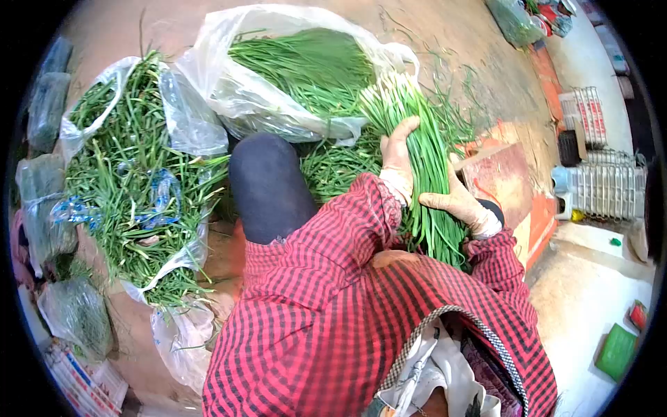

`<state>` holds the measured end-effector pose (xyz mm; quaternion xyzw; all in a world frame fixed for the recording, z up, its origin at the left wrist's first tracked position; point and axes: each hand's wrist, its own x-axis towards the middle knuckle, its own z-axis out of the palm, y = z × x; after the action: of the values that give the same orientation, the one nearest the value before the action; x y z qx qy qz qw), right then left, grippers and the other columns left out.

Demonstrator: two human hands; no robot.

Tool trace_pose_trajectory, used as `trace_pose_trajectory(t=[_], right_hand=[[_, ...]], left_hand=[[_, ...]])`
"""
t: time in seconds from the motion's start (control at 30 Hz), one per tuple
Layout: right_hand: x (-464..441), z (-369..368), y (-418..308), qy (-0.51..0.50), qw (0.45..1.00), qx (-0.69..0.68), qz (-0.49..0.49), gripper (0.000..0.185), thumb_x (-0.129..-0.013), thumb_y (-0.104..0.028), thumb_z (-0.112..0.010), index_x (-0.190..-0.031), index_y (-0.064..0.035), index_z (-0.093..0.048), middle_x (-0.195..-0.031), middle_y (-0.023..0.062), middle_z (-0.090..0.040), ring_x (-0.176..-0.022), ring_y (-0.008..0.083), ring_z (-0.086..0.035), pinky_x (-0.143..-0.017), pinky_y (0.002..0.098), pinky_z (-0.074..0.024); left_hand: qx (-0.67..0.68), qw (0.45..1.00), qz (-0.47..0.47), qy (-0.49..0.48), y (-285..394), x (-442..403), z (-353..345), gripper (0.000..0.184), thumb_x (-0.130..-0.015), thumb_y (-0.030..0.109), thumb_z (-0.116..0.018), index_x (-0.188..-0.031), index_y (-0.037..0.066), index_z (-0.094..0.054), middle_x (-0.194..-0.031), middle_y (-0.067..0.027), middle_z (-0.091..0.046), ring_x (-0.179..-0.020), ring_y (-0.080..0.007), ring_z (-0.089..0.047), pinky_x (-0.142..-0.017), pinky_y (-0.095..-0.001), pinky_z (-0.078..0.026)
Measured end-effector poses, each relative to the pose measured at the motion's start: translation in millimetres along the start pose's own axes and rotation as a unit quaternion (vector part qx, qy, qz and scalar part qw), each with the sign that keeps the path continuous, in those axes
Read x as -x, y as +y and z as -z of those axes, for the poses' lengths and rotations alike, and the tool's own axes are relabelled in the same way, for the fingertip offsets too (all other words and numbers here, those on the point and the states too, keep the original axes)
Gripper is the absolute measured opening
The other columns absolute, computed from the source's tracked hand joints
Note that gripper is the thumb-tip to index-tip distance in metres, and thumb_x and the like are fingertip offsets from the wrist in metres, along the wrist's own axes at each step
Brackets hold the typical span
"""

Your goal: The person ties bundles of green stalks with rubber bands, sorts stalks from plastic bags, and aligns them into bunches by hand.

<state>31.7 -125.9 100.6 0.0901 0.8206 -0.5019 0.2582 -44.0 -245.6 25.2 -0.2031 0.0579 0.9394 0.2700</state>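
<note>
The left grip [397, 156] is clasping a bundle of green stalks [425, 156] from one side; the right grip [460, 203] is holding it opposite, nearer the lap. The bundle's pale ends are pointing away from the person, beside a plastic bag [233, 104] that is containing similar stalks.

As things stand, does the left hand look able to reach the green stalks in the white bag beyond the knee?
Probably yes: the stalks lie uncovered in the open bag, near the left hand. But this hand holds a bunch, so it may first need to let go.
</note>
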Motion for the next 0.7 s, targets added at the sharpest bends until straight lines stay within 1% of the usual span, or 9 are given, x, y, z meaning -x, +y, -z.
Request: trace_pose_trajectory(t=[0.1, 0.13, 0.23, 0.37, 0.4, 0.5, 0.6, 0.63, 0.7], right_hand=[[9, 32, 7, -0.035, 0.991, -0.036, -0.122, 0.086, -0.075, -0.018, -0.077, -0.144, -0.002, -0.029, -0.128, 0.0109, -0.052, -0.115, 0.0184, -0.05, -0.1, 0.0326, -0.0397], [11, 50, 3, -0.034, 0.992, 0.047, -0.109, 0.079, -0.075, -0.017, -0.075, -0.141, 0.0, -0.034, -0.121, 0.009, -0.059, -0.107, 0.0176, -0.055, -0.096, 0.0325, -0.043], [15, 100, -55, -0.094, 0.956, 0.148, -0.233, 0.076, -0.073, -0.015, -0.078, -0.138, -0.0004, -0.041, -0.112, 0.0074, -0.063, -0.094, 0.0156, -0.059, -0.087, 0.0302, -0.0485], [-25, 142, -79, -0.294, 0.876, 0.213, -0.317, 0.074, -0.074, -0.018, -0.08, -0.136, -0.002, -0.043, -0.114, 0.0049, -0.062, -0.1, 0.0143, -0.056, -0.09, 0.0319, -0.0478], [-41, 119, -108, -0.3, 0.843, 0.239, -0.378, 0.077, -0.074, -0.023, -0.081, -0.137, -0.004, -0.042, -0.118, 0.005, -0.06, -0.104, 0.015, -0.055, -0.094, 0.0329, -0.0458], [-98, 119, -63, -0.293, 0.833, 0.306, -0.356, 0.085, -0.077, -0.035, -0.079, -0.142, -0.0038, -0.033, -0.132, 0.0109, -0.051, -0.116, 0.0188, -0.05, -0.099, 0.0351, -0.042], [-145, 109, -42, -0.286, 0.792, 0.353, -0.407, 0.117, -0.07, -0.064, -0.072, -0.148, 0.0021, -0.013, -0.151, 0.0225, -0.022, -0.138, 0.0283, -0.029, -0.111, 0.0411, -0.0296], [-152, 115, -41, -0.279, 0.789, 0.361, -0.411, 0.118, -0.07, -0.066, -0.07, -0.148, 0.0023, -0.013, -0.151, 0.0229, -0.022, -0.138, 0.0292, -0.028, -0.111, 0.0415, -0.0287], [-156, 123, -55, -0.265, 0.792, 0.358, -0.418, 0.118, -0.07, -0.069, -0.067, -0.147, 0.0026, -0.015, -0.151, 0.0232, -0.023, -0.138, 0.031, -0.028, -0.111, 0.042, -0.0283]], left_hand=[[0.044, 0.99, 0.134, -0.002, -33, -2, 30, 0.037, -0.084, 0.042, -0.066, -0.099, 0.009, -0.064, -0.09, -0.0086, -0.068, -0.08, -0.0252, -0.065, -0.08, -0.0413, -0.053], [0.051, 0.986, 0.155, -0.023, -44, 3, 27, 0.04, -0.084, 0.043, -0.067, -0.104, 0.008, -0.063, -0.096, -0.0083, -0.067, -0.085, -0.0245, -0.064, -0.082, -0.0411, -0.052], [0.055, 0.959, 0.246, -0.127, -82, 23, 9, 0.047, -0.084, 0.041, -0.069, -0.117, 0.008, -0.059, -0.11, -0.0063, -0.065, -0.098, -0.0219, -0.062, -0.089, -0.0398, -0.05], [0.12, 0.915, 0.338, -0.186, -107, 45, -19, 0.045, -0.085, 0.031, -0.07, -0.123, 0.012, -0.055, -0.117, -0.0048, -0.062, -0.105, -0.0197, -0.061, -0.092, -0.0381, -0.049], [0.182, 0.901, 0.341, -0.198, -118, 41, -21, 0.047, -0.084, 0.031, -0.071, -0.123, 0.01, -0.055, -0.119, -0.0051, -0.062, -0.108, -0.0195, -0.059, -0.093, -0.0391, -0.049], [0.208, 0.907, 0.33, -0.16, -111, 21, -12, 0.047, -0.084, 0.03, -0.072, -0.123, 0.009, -0.055, -0.117, -0.0059, -0.063, -0.108, -0.0205, -0.06, -0.093, -0.0406, -0.049], [0.184, 0.93, 0.28, -0.151, -102, -9, -5, 0.044, -0.087, 0.038, -0.067, -0.117, 0.007, -0.058, -0.105, -0.0066, -0.067, -0.1, -0.0217, -0.063, -0.094, -0.0415, -0.049], [0.148, 0.949, 0.251, -0.125, -100, -18, -5, 0.044, -0.088, 0.039, -0.065, -0.116, 0.007, -0.058, -0.104, -0.0069, -0.067, -0.1, -0.0217, -0.063, -0.094, -0.0406, -0.049], [0.269, 0.894, 0.284, -0.219, -100, -25, -14, 0.04, -0.088, 0.035, -0.066, -0.115, 0.006, -0.058, -0.105, -0.0079, -0.067, -0.099, -0.0213, -0.063, -0.094, -0.0377, -0.05]])
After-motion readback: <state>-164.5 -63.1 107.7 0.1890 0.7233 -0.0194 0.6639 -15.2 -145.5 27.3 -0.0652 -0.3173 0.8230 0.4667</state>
